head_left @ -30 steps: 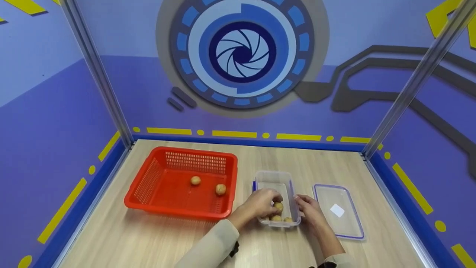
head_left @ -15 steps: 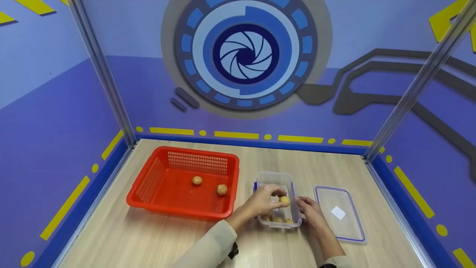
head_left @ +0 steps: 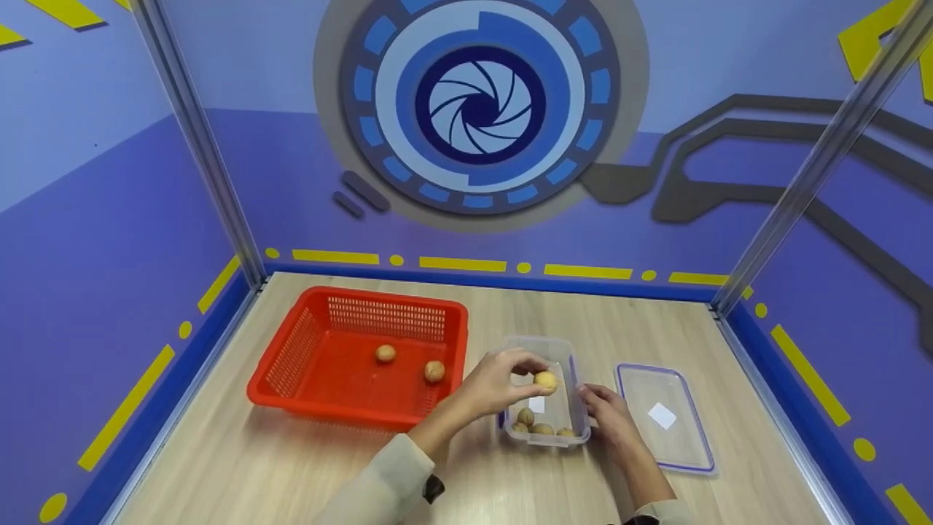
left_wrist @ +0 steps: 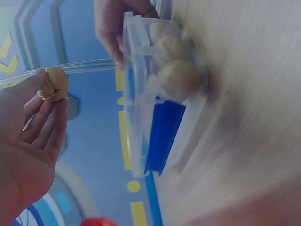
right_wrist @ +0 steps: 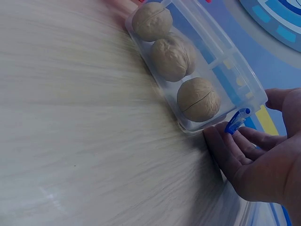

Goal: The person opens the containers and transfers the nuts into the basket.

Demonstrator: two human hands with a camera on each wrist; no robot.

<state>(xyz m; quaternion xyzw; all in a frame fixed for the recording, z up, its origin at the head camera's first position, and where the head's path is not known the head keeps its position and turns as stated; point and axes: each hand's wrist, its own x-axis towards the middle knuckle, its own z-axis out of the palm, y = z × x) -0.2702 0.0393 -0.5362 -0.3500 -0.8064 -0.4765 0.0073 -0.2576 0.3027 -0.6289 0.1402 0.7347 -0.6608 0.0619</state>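
Observation:
My left hand [head_left: 494,386] pinches a walnut [head_left: 545,381] between thumb and fingertips, above the open clear plastic container [head_left: 576,372]. In the left wrist view, that walnut [left_wrist: 55,84] shows a dark crack. Several walnuts [head_left: 541,430] lie in the near end of the container. On the container's right side, my right hand [head_left: 612,419] holds the wall, thumb at the rim. The right wrist view shows its fingers [right_wrist: 223,150] bent against the side by a blue latch [right_wrist: 238,121].
A red plastic basket [head_left: 284,397] stands to the left with two walnuts [head_left: 385,354] inside. Right of the container lies its clear lid [head_left: 678,437] with a purple seal and a white square label. Purple panels [head_left: 466,240] enclose the wooden table [head_left: 240,467] at back and sides.
My left hand has lifted the walnut from among the others in the container, then drawn it slightly left and up. The right hand stays at the container's side.

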